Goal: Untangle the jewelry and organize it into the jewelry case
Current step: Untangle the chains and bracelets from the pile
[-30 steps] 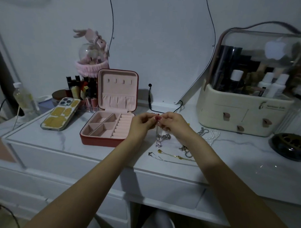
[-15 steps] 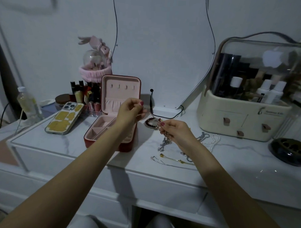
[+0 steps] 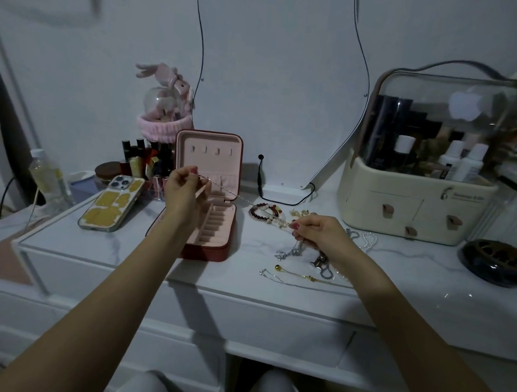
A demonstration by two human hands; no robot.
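Both hands, left hand (image 3: 183,190) and right hand (image 3: 317,233), pinch a thin silver chain (image 3: 245,199) taut; the open pink-lined jewelry case (image 3: 212,223) appears unfilled, tangled pieces (image 3: 296,255) remaining.

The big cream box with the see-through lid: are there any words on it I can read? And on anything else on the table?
Cream makeup box: a small logo and a line of print on its front, too blurred to read.
White bottles inside it: dark labels, too small to read.
Phone, jewelry case, clear bottle: no text shows.
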